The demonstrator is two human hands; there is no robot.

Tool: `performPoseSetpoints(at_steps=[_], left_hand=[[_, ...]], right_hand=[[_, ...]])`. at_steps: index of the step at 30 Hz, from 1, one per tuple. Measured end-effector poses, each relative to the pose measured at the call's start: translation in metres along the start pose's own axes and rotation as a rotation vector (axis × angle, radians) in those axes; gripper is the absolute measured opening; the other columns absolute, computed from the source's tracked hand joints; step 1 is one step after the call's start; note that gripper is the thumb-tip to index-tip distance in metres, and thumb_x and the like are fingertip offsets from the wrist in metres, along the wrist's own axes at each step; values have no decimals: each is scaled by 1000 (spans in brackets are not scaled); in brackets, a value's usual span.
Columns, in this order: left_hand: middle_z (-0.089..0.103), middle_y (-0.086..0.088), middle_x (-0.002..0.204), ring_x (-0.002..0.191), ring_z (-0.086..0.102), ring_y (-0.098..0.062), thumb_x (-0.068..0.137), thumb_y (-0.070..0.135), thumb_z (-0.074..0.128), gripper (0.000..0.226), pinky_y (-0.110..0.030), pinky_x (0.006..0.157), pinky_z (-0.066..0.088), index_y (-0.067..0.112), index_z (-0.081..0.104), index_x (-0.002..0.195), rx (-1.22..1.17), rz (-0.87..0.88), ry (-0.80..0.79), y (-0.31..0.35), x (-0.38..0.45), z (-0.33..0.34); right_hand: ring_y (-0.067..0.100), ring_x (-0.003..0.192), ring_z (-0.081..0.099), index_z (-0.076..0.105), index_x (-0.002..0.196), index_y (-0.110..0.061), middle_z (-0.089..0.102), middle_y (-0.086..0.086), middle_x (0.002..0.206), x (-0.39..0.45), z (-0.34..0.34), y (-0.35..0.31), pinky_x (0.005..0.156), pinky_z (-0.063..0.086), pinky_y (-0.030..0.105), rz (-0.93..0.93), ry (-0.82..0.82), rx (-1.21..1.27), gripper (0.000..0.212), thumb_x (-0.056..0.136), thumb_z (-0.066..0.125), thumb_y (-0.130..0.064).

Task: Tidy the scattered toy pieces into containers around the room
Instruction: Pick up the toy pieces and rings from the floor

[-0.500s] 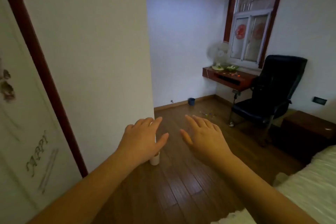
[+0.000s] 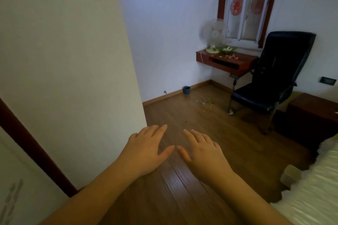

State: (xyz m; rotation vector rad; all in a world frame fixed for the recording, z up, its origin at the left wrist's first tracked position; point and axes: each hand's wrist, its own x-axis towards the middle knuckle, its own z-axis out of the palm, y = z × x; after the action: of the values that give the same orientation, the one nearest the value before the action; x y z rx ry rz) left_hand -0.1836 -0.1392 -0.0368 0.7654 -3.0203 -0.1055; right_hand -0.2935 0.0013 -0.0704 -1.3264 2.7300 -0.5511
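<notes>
Small coloured toy pieces lie scattered on the wooden floor far ahead, left of the chair. More pieces sit on the wall desk under the window. A small blue cup stands on the floor by the far skirting board. My left hand and my right hand are held out flat, palms down, side by side over the floor, fingers straight and holding nothing. Both are far from the pieces.
A white wall corner juts in on the left, with a door frame beside it. A black office chair, a dark cabinet and a white bed fill the right. A fan stands on the desk.
The view has moved forward and tilted down. My hands have drawn closer together. The white cup by the wall corner is no longer visible.
</notes>
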Motion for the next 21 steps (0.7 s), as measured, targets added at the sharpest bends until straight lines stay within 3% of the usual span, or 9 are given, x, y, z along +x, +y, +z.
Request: performPoseSetpoints(at_steps=[17,21], left_hand=[[21,10,158,144,23,-12,93,65,31,66,-33,115,23,38,15,151,-123,143,-36,-164,286,75],[38,5,151,137,36,-14,84,70,14,76,-35,111,30,32,29,148,-148,206,46,-210,353,72]], right_hand=[[16,147,17,12,153,-31,19,-5,161,293,94,5,117,20,40,194,-6,-54,65,97,32,-58],[15,146,18,13,153,-29,21,-5,160,352,100,5,116,21,36,183,22,-107,65,97,32,-56]])
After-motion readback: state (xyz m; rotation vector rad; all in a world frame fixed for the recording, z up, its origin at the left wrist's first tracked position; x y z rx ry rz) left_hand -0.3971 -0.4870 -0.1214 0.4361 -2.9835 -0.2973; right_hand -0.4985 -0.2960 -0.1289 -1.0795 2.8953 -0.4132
